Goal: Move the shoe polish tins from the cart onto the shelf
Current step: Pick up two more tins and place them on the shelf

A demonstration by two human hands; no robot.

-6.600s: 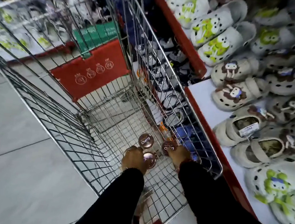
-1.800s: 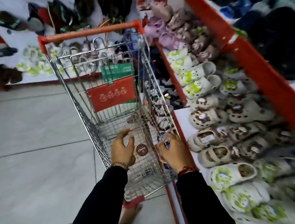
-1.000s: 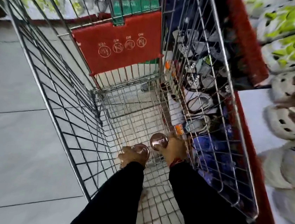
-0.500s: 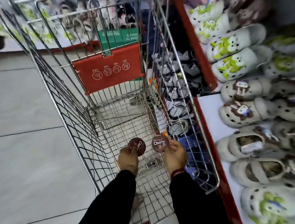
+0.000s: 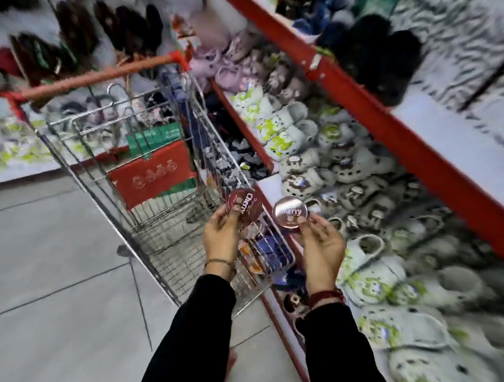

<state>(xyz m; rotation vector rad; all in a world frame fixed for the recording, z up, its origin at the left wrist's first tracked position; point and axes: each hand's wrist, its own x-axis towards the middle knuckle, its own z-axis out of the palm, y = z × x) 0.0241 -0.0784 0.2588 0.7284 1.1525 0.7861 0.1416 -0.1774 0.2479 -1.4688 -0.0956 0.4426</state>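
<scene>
Right, two tins up out of the cart, one per hand. Left tin (image 5: 243, 206) sits in my left hand (image 5: 221, 238), lid tilted toward the camera, "Cherry" lettering readable, fingers pinching its lower edge. Right tin (image 5: 290, 213) is in my right hand (image 5: 322, 251), held by the rim at the fingertips, lid facing up and catching glare so the label is half washed out. Both grips closed on tins, neither one slack as far as I can see.

Key relation: the shelf (image 5: 435, 167) lies to the right of both hands, and the right tin is the nearer one, already over the cart's right rim beside the lower deck. Left tin hangs over the basket, further from the shelf. Tins are flat discs, so no long axis to line up; I judge they just need to go down flat.

Cart (image 5: 160, 211) is below and left of the hands, wire basket, red handle at the far end. I cannot tell whether more tins remain inside; hands and wire cover the near floor of it.

Lower deck is packed with clogs (image 5: 282, 131), with only a bare strip near the front edge. Much of the frame is motion-blurred, especially the right side and the upper shelf, so a free landing spot is hard to make out.
</scene>
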